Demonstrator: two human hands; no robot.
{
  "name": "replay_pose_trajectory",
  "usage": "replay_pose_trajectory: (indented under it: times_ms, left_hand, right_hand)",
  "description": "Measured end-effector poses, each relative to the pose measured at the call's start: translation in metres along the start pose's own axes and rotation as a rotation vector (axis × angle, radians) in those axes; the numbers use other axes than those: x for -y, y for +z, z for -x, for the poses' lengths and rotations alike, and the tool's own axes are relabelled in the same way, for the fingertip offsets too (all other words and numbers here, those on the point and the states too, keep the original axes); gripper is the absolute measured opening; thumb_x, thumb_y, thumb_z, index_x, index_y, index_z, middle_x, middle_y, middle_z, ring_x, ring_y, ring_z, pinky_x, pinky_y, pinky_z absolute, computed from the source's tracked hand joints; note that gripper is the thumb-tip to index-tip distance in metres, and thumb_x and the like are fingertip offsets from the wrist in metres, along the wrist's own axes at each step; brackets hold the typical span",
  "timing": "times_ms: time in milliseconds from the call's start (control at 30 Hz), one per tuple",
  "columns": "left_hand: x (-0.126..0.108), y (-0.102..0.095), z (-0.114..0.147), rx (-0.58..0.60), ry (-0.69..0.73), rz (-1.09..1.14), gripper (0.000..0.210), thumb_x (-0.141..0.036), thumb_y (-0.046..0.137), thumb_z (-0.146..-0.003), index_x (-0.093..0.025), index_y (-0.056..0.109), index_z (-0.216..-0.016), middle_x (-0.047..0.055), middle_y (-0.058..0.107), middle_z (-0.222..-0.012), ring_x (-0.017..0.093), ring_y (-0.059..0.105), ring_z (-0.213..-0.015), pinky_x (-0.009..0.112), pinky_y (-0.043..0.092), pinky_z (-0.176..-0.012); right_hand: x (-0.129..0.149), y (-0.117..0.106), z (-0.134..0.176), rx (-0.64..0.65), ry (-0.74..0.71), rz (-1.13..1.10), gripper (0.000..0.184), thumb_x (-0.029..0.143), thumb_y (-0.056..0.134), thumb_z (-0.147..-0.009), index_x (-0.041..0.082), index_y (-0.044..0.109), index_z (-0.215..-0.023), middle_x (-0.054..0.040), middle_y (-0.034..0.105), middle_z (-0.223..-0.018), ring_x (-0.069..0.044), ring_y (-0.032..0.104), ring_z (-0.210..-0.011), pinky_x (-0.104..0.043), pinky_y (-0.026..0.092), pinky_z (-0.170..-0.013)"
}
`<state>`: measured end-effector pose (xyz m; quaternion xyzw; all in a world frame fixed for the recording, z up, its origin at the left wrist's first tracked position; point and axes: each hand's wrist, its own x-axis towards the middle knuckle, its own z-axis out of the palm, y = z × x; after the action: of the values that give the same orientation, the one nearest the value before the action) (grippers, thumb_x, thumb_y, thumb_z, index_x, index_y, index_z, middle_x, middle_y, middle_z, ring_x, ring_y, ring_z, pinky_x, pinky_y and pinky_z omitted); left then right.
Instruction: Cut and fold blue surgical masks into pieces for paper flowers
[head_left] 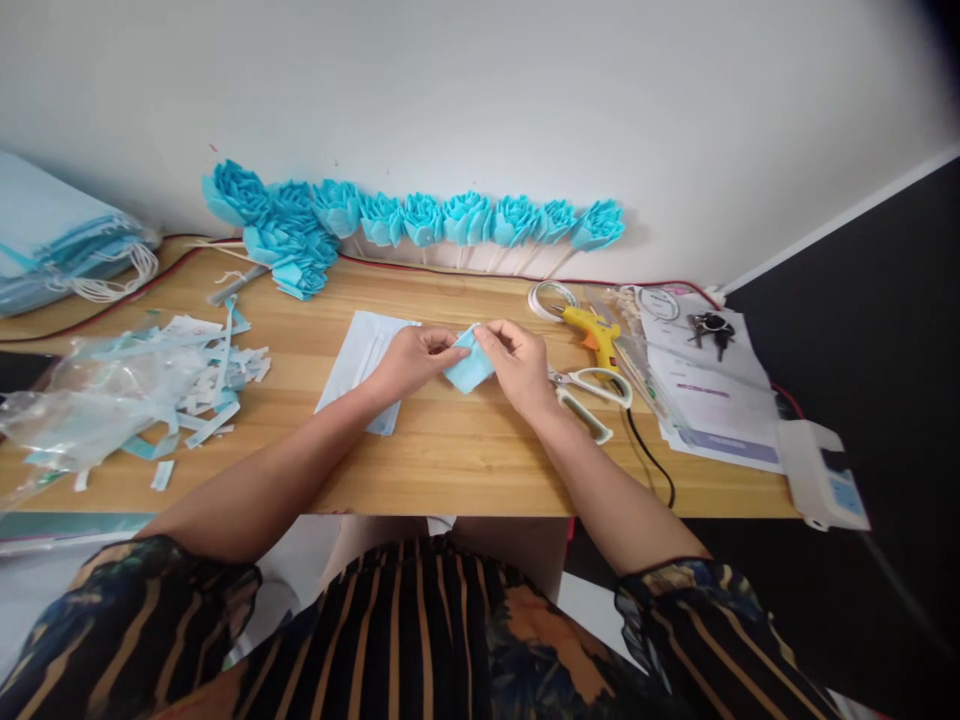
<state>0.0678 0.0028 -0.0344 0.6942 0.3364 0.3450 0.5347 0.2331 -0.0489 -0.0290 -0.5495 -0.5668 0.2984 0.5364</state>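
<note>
Between my two hands is a small piece of light blue mask fabric [469, 372], held above the table's middle. My left hand [417, 358] pinches its left side with thumb and fingers. The fingers of my right hand [516, 358] are closed on its upper right edge. Under and beside my left wrist, pale blue face masks [346, 372] lie flat on the wood. Close to my right wrist rest scissors [596, 388] with pale handles. Just beyond them is a yellow glue gun [594, 332], its black cord running to the table's front edge.
Blue fabric flowers on sticks [468, 218] lean along the wall, with more heaped at left. Fabric scraps [217, 375] and a clear plastic bag [97, 400] cover the left side. A roll of tape [534, 300], papers [705, 390], keys [711, 328] and a white power box [817, 470] are at right.
</note>
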Motion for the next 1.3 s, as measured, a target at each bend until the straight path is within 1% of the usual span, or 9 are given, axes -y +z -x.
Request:
replay_pose_trajectory:
  times_ms: [200, 367, 500, 567, 667, 733, 867, 1133, 1300]
  left_hand:
    - [0.003, -0.001, 0.0, 0.099, -0.029, 0.037, 0.031, -0.045, 0.073, -0.075, -0.015, 0.068, -0.069, 0.002, 0.065, -0.066, 0.013, 0.055, -0.061, 0.024, 0.04, -0.06]
    - [-0.009, -0.005, 0.0, -0.018, 0.001, 0.105, 0.041, -0.054, 0.067, -0.082, -0.014, 0.073, -0.092, 0.006, 0.071, -0.086, 0.015, 0.059, -0.077, 0.026, 0.044, -0.07]
    - [-0.01, -0.002, 0.001, 0.035, -0.019, 0.117, 0.036, -0.05, 0.074, -0.075, -0.014, 0.07, -0.079, 0.003, 0.067, -0.076, 0.013, 0.055, -0.068, 0.025, 0.041, -0.064]
    - [-0.007, 0.0, 0.002, 0.042, -0.007, 0.117, 0.033, -0.045, 0.075, -0.074, -0.014, 0.066, -0.072, 0.001, 0.062, -0.068, 0.011, 0.051, -0.063, 0.025, 0.038, -0.061]
    - [-0.005, 0.002, 0.002, -0.018, 0.019, 0.142, 0.028, -0.04, 0.073, -0.075, -0.014, 0.065, -0.071, 0.0, 0.06, -0.067, 0.011, 0.051, -0.063, 0.025, 0.039, -0.063]
    - [-0.005, 0.002, 0.002, -0.062, 0.026, 0.167, 0.026, -0.038, 0.072, -0.075, -0.014, 0.065, -0.07, 0.0, 0.061, -0.067, 0.011, 0.05, -0.063, 0.025, 0.039, -0.063]
    - [-0.007, 0.001, 0.002, -0.11, 0.008, 0.214, 0.026, -0.038, 0.075, -0.073, -0.015, 0.064, -0.066, -0.001, 0.058, -0.064, 0.01, 0.047, -0.06, 0.025, 0.035, -0.06]
    - [-0.01, -0.008, -0.001, -0.216, -0.029, 0.26, 0.029, -0.038, 0.079, -0.07, -0.016, 0.064, -0.059, -0.002, 0.054, -0.056, 0.009, 0.045, -0.056, 0.024, 0.035, -0.057]
    - [-0.008, -0.009, -0.002, -0.217, -0.041, 0.282, 0.025, -0.032, 0.08, -0.07, -0.015, 0.067, -0.058, -0.002, 0.056, -0.053, 0.007, 0.044, -0.048, 0.023, 0.034, -0.051]
  right_hand:
    - [-0.003, -0.006, -0.004, -0.167, -0.005, 0.018, 0.029, 0.048, 0.06, -0.087, 0.02, 0.063, -0.077, 0.0011, 0.057, -0.069, -0.013, 0.048, -0.065, -0.026, 0.04, -0.061]
    - [-0.001, -0.006, -0.003, -0.112, -0.036, 0.053, 0.028, 0.045, 0.06, -0.089, 0.02, 0.064, -0.077, 0.0011, 0.059, -0.069, -0.012, 0.05, -0.064, -0.026, 0.041, -0.062]
    - [0.003, -0.002, 0.001, -0.019, -0.094, 0.116, 0.027, 0.042, 0.062, -0.088, 0.019, 0.066, -0.075, 0.001, 0.062, -0.068, -0.012, 0.053, -0.065, -0.026, 0.042, -0.064]
    - [0.002, 0.0, 0.001, 0.013, -0.092, 0.061, 0.026, 0.042, 0.063, -0.087, 0.019, 0.066, -0.077, 0.0005, 0.064, -0.072, -0.012, 0.056, -0.068, -0.026, 0.044, -0.066]
    - [-0.001, 0.0, -0.001, 0.057, -0.014, -0.134, 0.026, 0.046, 0.064, -0.086, 0.022, 0.066, -0.094, 0.0, 0.067, -0.084, -0.013, 0.06, -0.075, -0.027, 0.048, -0.069]
    - [-0.003, 0.001, -0.001, 0.095, 0.05, -0.241, 0.035, 0.046, 0.069, -0.081, 0.025, 0.063, -0.108, -0.0003, 0.069, -0.094, -0.015, 0.063, -0.082, -0.028, 0.052, -0.073]
    - [-0.007, 0.003, -0.002, 0.142, 0.125, -0.284, 0.046, 0.039, 0.074, -0.075, 0.028, 0.059, -0.117, -0.0013, 0.068, -0.106, -0.018, 0.064, -0.091, -0.03, 0.055, -0.075]
    - [-0.017, -0.004, -0.01, 0.068, 0.094, -0.232, 0.042, 0.027, 0.07, -0.077, 0.026, 0.061, -0.118, -0.0002, 0.067, -0.089, -0.016, 0.063, -0.08, -0.03, 0.055, -0.072]
    - [-0.015, -0.004, -0.008, 0.062, 0.031, -0.152, 0.042, 0.025, 0.066, -0.079, 0.026, 0.062, -0.121, 0.0, 0.065, -0.088, -0.015, 0.061, -0.078, -0.032, 0.054, -0.077]
